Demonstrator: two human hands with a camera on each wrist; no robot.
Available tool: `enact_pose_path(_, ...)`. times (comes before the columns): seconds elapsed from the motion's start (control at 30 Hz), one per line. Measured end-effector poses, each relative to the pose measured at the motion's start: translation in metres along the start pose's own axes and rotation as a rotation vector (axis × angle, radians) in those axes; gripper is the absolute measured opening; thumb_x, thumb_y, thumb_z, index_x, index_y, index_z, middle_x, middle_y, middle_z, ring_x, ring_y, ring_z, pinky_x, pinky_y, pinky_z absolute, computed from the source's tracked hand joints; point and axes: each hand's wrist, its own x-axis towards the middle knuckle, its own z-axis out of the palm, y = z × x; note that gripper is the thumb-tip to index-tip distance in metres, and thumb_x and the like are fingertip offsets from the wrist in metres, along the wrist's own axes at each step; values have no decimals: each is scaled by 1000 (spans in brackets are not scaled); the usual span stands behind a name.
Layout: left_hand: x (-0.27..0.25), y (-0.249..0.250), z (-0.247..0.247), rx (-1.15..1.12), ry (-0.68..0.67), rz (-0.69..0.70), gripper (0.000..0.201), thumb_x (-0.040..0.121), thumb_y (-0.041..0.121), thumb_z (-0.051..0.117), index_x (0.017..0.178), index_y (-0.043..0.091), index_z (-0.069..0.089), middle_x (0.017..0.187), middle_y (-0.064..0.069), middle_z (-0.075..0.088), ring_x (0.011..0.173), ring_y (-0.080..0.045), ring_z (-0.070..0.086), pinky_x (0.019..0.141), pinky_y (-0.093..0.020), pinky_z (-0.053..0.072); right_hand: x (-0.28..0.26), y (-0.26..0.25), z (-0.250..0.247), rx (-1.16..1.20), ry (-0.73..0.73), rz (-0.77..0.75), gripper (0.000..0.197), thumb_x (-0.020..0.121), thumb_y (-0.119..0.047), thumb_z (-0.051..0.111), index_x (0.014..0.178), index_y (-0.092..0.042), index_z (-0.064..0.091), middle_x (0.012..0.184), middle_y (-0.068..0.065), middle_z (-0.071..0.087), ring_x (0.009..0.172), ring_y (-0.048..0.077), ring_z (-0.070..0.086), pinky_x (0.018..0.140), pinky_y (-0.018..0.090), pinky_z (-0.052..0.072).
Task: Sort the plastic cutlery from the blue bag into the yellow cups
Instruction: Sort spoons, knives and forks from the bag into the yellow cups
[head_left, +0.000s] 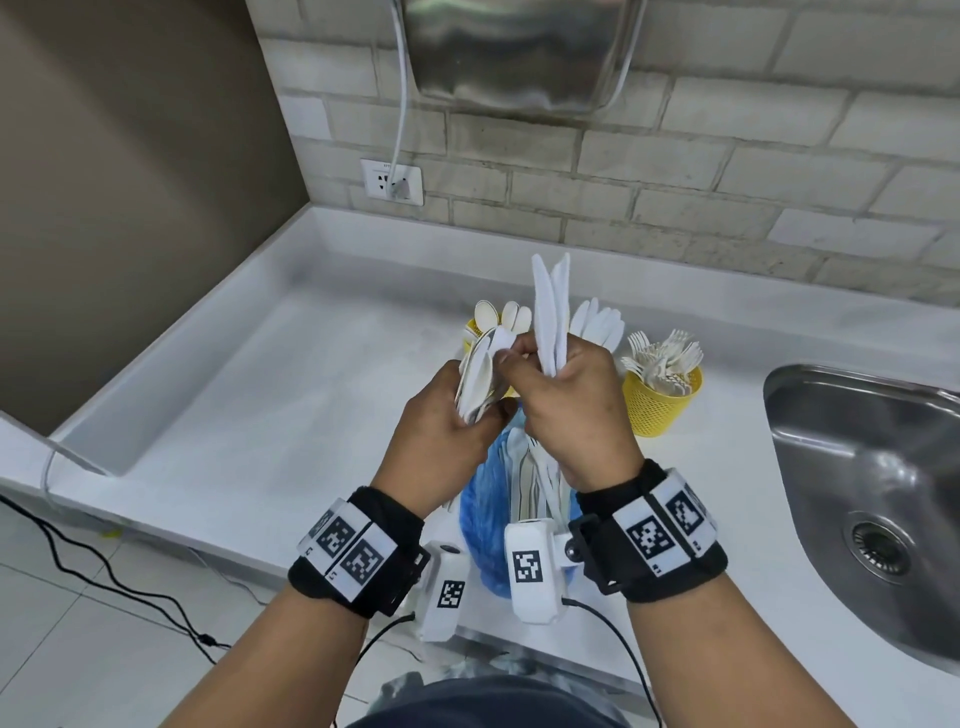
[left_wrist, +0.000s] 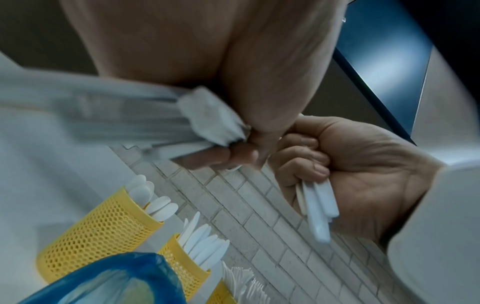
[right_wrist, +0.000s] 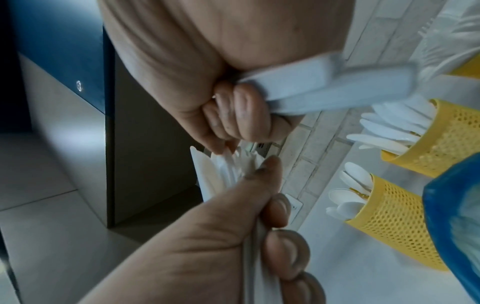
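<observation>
Above the blue bag (head_left: 485, 514), my left hand (head_left: 457, 415) grips a bunch of white spoons (head_left: 479, 376). My right hand (head_left: 569, 400) grips several white knives (head_left: 549, 306) upright in its fist, and its fingertips reach across and pinch the top of the left bunch. More cutlery stands in the bag. Three yellow mesh cups stand behind: one with spoons (head_left: 474, 328), one with knives (head_left: 597, 323) mostly hidden by my right hand, one with forks (head_left: 661, 397). The left wrist view shows the right hand (left_wrist: 358, 164) around knife handles (left_wrist: 318, 207). The right wrist view shows the knives (right_wrist: 324, 88) and the left bunch (right_wrist: 221, 170).
A steel sink (head_left: 872, 499) lies to the right on the white counter (head_left: 270, 374). A tiled wall with a socket (head_left: 392, 182) and cable runs behind. Cables trail on the floor at left.
</observation>
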Motion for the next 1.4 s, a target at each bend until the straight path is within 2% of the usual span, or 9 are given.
enact_pose_path(0.2, -2, -4, -1, 70, -23, 19, 24, 95, 36, 69, 114, 29, 56, 91, 15, 65, 75, -2, 63, 65, -27, 58, 3, -1, -1, 44, 112, -68, 9, 89, -24, 63, 80, -23, 64, 58, -14, 54, 54, 12, 50, 66, 32, 39)
enact_pose_path(0.4, -5, -2, -2, 71, -14, 67, 26, 96, 30, 69, 119, 24, 58, 102, 14, 68, 94, 4, 63, 74, -6, 45, -2, -5, -6, -94, -3, -215, 8, 97, -22, 64, 91, -16, 65, 85, 7, 69, 79, 21, 67, 75, 36, 53)
enact_pose_path(0.5, -7, 0, -2, 93, -26, 87, 22, 96, 28, 69, 114, 27, 56, 95, 17, 65, 87, 7, 61, 70, -5, 42, 1, -4, -7, 19, 40, -154, 11, 97, -33, 59, 86, -33, 63, 69, -14, 60, 62, 7, 56, 64, 28, 42)
enact_pose_path(0.57, -7, 0, -1, 101, -24, 102, 23, 96, 27, 69, 116, 27, 56, 95, 19, 64, 87, 8, 60, 70, -4, 42, 0, -5, -8, 73, 5, -100, 23, 101, -28, 60, 78, -31, 60, 56, -20, 52, 50, -1, 47, 62, 23, 33)
enact_pose_path(0.7, -9, -1, -3, 116, -24, 97, 23, 96, 29, 69, 114, 24, 56, 92, 17, 63, 86, 6, 60, 67, -4, 42, -2, -5, -13, 74, -37, -89, 30, 101, -25, 63, 71, -27, 60, 51, -18, 47, 44, -1, 43, 59, 22, 31)
enact_pose_path(0.93, -13, -2, -5, 184, -55, 110, 22, 96, 33, 69, 102, 24, 49, 81, 13, 55, 75, 6, 55, 59, -8, 40, -1, -9, -17, 236, 149, -4, 34, 106, -25, 54, 73, -32, 59, 50, -10, 41, 38, 7, 37, 44, 22, 31)
enact_pose_path(1.13, -11, -1, -3, 159, -79, 103, 26, 94, 32, 71, 108, 28, 50, 85, 19, 56, 78, 12, 55, 63, -4, 39, 0, -3, -6, 96, 184, -84, 23, 96, -35, 53, 77, -45, 61, 59, -19, 51, 59, 10, 47, 66, 29, 37)
enact_pose_path(1.33, -11, 2, -2, 76, -154, 95, 37, 94, 48, 66, 121, 31, 48, 96, 23, 60, 88, 16, 58, 69, -3, 42, 1, -3, -3, -31, 258, -166, 23, 97, -46, 46, 98, -27, 58, 85, 2, 72, 69, 28, 62, 67, 47, 55)
enact_pose_path(1.4, -9, 1, 0, 70, -166, 92, 37, 94, 53, 60, 123, 33, 46, 96, 22, 60, 87, 13, 58, 68, -5, 43, 7, 0, -5, -46, 282, -133, 24, 93, -51, 45, 99, -32, 57, 94, 5, 75, 79, 34, 69, 73, 57, 57)
